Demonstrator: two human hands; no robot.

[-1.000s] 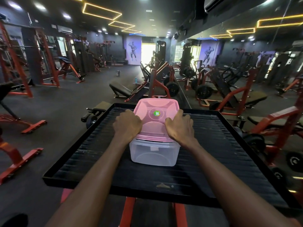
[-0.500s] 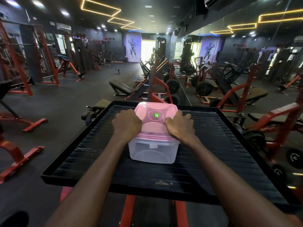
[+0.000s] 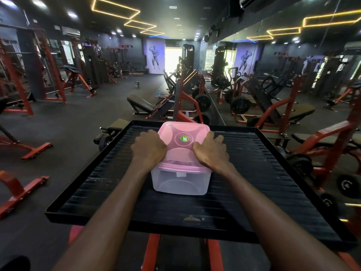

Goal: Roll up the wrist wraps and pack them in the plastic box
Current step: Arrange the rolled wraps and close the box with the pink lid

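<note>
A clear plastic box (image 3: pixel 180 181) stands in the middle of a black ribbed platform (image 3: pixel 263 173). A pink translucent lid (image 3: pixel 182 145) with a round green sticker sits on top of it. My left hand (image 3: pixel 149 147) grips the lid's left edge, fingers curled over it. On the lid's right edge lies my right hand (image 3: pixel 212 150), with its fingers running down the side. Through the clear front wall I see no wrist wraps.
The platform has a raised black rim (image 3: pixel 148 222) and rests on red steel legs (image 3: pixel 152 253). Red and black gym machines (image 3: pixel 185 98) and weight plates (image 3: pixel 298 165) stand behind and to the right. Dark rubber floor (image 3: pixel 68 130) lies to the left.
Both hands stay on the lid's edges. My right hand's fingers have spread slightly further along the right side. The box has not moved on the platform.
</note>
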